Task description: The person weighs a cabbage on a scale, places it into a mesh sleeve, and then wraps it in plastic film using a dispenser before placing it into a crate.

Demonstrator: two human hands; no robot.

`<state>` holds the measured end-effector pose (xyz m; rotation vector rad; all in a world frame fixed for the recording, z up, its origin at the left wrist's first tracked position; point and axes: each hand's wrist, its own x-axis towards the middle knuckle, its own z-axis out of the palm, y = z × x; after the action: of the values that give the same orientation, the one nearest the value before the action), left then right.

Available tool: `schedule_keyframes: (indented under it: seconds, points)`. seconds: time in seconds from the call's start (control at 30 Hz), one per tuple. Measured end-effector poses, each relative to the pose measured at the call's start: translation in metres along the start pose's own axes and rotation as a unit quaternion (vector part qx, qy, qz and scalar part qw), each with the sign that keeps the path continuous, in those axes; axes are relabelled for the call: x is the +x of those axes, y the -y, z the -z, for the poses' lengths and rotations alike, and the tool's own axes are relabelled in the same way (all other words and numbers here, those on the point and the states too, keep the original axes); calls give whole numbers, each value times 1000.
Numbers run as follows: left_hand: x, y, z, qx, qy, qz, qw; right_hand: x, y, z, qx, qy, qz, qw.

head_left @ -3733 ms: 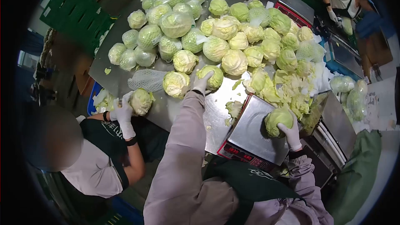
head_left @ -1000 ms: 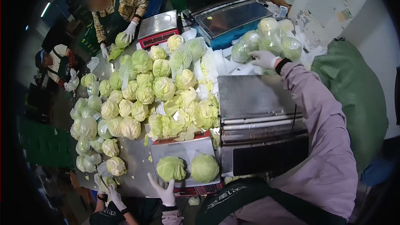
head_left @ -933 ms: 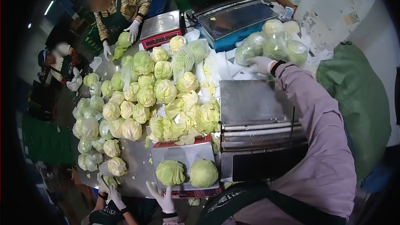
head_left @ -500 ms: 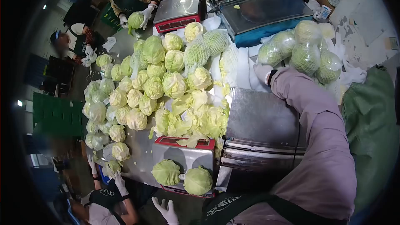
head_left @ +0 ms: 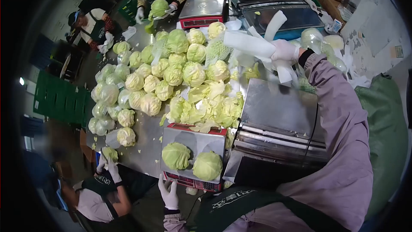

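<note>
Counter (head_left: 143, 157) of metal, heaped with cabbages (head_left: 151, 104), fills a workroom with green crates (head_left: 56, 99) at the left and a scale (head_left: 206, 136) carrying two cabbages on the near side. White strips (head_left: 249, 45) are clenched in the right grip (head_left: 285, 51), jutting out left and near of it. That arm reaches far and bends leftward past the machine (head_left: 274, 107), while the left grip (head_left: 169, 194) holds nothing, fingers spread, at the scale's near left corner.

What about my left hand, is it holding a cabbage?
No, your left hand is empty, beside the scale that bears two cabbages.
</note>
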<state>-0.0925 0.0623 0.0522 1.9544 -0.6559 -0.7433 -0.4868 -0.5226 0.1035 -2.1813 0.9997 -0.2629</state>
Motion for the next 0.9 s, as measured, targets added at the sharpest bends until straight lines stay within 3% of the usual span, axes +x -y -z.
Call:
schedule_keyframes:
  seconds: [0.13,0.2,0.27,0.33,0.53,0.6,0.7,0.77,0.8,0.83,0.87,0.9]
  points:
    - [8,1,1,-7,21,-26,999,27,78,-31,-11,-21,57,998]
    - [11,9,7,-55,33,9,998,33,116,-57,-19,24,49,998]
    - [9,9,14,-50,26,-8,998,42,145,-94,-111,-14,121,986]
    - [8,12,25,-28,14,-39,999,39,178,-119,-158,35,89,983]
    - [-1,44,65,-53,-8,4,999,23,222,-180,-182,-40,-57,981]
    - [-1,47,77,-61,-2,15,998,16,219,-190,-153,-76,-47,984]
    - [4,51,84,-107,10,20,994,8,202,-207,-112,-48,-28,992]
    - [4,32,81,-165,53,12,985,-22,214,-217,18,-57,1,998]
    - [4,25,76,-181,79,5,980,-49,251,-230,150,-67,23,986]
    - [4,14,71,-157,110,-31,981,-71,278,-239,178,-39,6,983]
    - [4,6,63,-142,146,-47,978,-96,308,-251,175,-27,-11,984]
    - [0,-15,53,-212,175,-34,961,-122,332,-265,124,-19,32,992]
